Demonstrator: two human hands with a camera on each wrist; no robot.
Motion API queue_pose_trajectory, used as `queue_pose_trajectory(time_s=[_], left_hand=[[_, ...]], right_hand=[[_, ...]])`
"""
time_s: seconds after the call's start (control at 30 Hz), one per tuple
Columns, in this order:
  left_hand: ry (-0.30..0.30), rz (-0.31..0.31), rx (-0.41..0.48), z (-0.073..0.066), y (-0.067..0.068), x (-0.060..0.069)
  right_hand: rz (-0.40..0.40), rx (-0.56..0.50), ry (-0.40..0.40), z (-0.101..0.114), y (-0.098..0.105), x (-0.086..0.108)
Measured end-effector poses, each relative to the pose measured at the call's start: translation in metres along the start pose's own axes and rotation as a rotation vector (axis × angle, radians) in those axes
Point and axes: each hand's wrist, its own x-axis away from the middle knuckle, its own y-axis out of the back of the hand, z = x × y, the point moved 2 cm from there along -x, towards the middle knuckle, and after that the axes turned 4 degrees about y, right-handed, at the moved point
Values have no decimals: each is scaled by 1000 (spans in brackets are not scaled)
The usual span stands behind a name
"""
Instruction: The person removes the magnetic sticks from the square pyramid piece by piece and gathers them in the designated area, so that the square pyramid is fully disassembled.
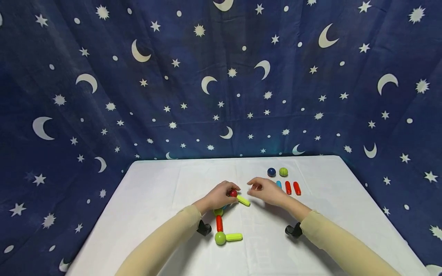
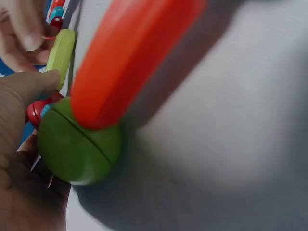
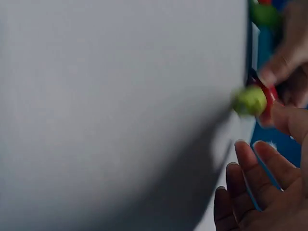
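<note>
My left hand (image 1: 220,196) grips a red ball (image 1: 233,193) between thumb and fingers. From that ball a yellow-green stick (image 1: 243,201) points toward the right. A blue stick, partly hidden by the hand, runs down to a green ball (image 2: 79,142). A red stick (image 1: 219,223) joins it to a nearer green ball (image 1: 220,238), which has another yellow-green stick (image 1: 234,237) on its right side. Just right of the red ball hovers my right hand (image 1: 267,191), its fingers loosely bent and nothing visible in them.
Beyond the right hand, a dark blue ball (image 1: 271,172) and a green ball (image 1: 283,171) lie on the white table (image 1: 162,180). Two red sticks (image 1: 288,187) and a partly hidden blue stick (image 1: 279,184) are nearer. A dark starry cloth (image 1: 221,84) hangs behind.
</note>
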Motion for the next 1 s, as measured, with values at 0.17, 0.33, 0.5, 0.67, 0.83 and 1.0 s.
queue_pose_trajectory(time_s=[0.17, 0.33, 0.5, 0.67, 0.83, 1.0], left_hand=[[28, -20, 63, 2, -2, 6], [56, -53, 149, 6, 0, 12], [76, -81, 146, 8, 1, 17], [106, -110, 110, 7, 1, 19], [129, -127, 42, 8, -1, 20], [153, -150, 23, 9, -1, 21]], right_hand=[[81, 52, -20, 5, -28, 4], [76, 59, -29, 9, -37, 1], [50, 47, -51, 10, -41, 0], [23, 54, -64, 9, -42, -2], [21, 45, -63, 10, -43, -2], [26, 23, -68, 10, -45, -3]])
